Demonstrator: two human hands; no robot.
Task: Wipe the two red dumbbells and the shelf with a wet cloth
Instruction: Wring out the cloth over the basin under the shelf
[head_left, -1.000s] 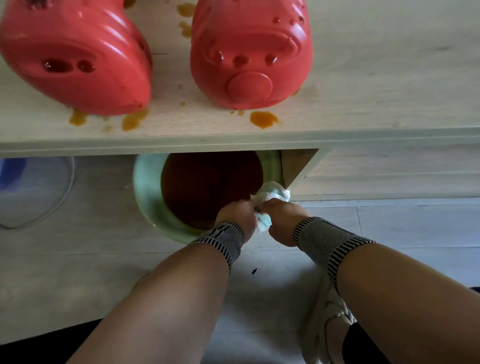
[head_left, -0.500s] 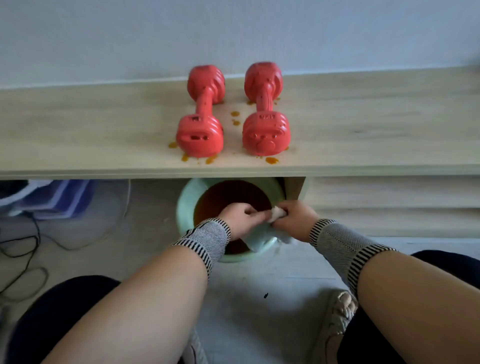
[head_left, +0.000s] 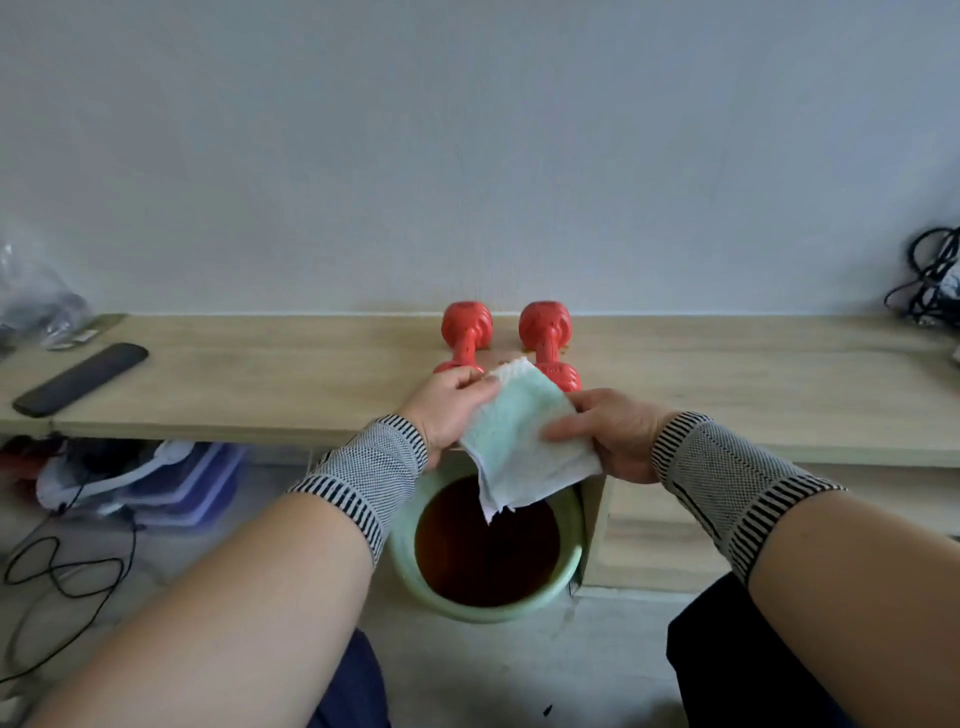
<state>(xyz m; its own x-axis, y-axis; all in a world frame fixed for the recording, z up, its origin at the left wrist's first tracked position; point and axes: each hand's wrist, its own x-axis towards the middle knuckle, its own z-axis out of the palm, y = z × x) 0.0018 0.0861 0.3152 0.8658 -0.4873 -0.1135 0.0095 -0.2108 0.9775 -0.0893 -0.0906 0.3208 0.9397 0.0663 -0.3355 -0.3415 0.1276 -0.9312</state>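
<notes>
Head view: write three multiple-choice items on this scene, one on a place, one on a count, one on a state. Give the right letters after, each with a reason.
1. Where is the green basin?
A. on the shelf
B. on the floor, below the shelf's front edge
C. on the person's lap

2. How many red dumbbells lie on the shelf?
A. one
B. two
C. four

3. How is the cloth held?
A. spread between both hands
B. balled in one fist
C. lying in the basin

Answers:
1 B: it stands on the floor under the shelf edge.
2 B: two lie side by side by the wall.
3 A: the left hand and the right hand each pinch a side.
</notes>
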